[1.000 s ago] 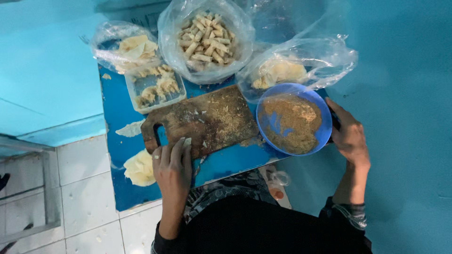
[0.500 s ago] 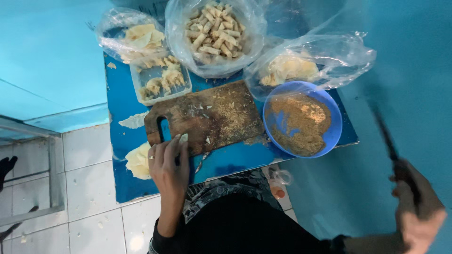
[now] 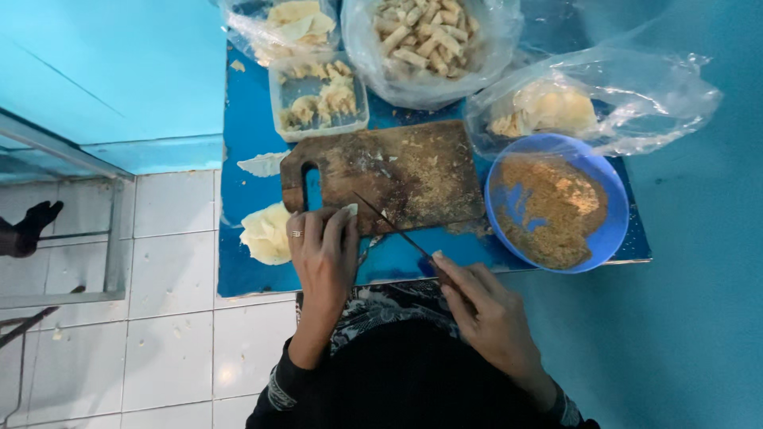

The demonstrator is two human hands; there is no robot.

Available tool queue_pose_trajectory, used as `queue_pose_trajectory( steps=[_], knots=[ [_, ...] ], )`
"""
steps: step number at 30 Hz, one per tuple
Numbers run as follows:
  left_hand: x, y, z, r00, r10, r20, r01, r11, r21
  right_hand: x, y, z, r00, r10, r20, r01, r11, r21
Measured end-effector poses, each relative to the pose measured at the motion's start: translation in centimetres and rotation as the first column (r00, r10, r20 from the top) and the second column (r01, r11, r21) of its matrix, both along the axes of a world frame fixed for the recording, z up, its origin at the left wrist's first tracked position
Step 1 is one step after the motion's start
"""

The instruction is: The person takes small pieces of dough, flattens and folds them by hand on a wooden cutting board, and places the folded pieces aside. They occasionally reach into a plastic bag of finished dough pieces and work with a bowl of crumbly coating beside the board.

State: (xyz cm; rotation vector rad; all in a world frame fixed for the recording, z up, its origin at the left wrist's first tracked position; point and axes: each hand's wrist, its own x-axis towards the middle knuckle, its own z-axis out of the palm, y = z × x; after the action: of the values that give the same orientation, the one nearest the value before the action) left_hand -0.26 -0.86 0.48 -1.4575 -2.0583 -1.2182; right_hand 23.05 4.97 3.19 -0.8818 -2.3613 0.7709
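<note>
- A round blue bowl (image 3: 616,230) is sitting at the right end of the blue table (image 3: 238,262), holding brown crumbs.
- A clear plastic bag (image 3: 636,95) of pale wrappers is lying just behind the bowl.
- Another bag (image 3: 433,48) is bulging with small rolled pieces.
- A clear tub (image 3: 318,99) is holding folded dough.
- A pale dough sheet (image 3: 266,234) is hanging over the table's left edge.
- White floor tiles (image 3: 175,318) are showing below.

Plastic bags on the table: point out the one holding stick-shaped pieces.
It is the middle bag at the top, filled with short pale sticks. The left bag and the right bag hold flat yellowish sheets.
</note>
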Motion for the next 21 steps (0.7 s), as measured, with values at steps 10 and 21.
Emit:
queue_pose_trajectory(
  steps=[10, 21],
  knots=[
    [0.1, 0.0, -0.4, 1.0, 0.011, 0.003, -0.011, 1.0, 0.007, -0.8, -0.5, -1.5, 0.994, 0.031, 0.105, -0.046, 0.988, 0.147],
    [0.1, -0.1, -0.7, 0.999, -0.033, 0.02, 0.033, 0.999, 0.012, -2.7, -0.8, -1.1, 0.916, 0.086, 0.392, -0.273, 0.849, 0.453]
  ],
)
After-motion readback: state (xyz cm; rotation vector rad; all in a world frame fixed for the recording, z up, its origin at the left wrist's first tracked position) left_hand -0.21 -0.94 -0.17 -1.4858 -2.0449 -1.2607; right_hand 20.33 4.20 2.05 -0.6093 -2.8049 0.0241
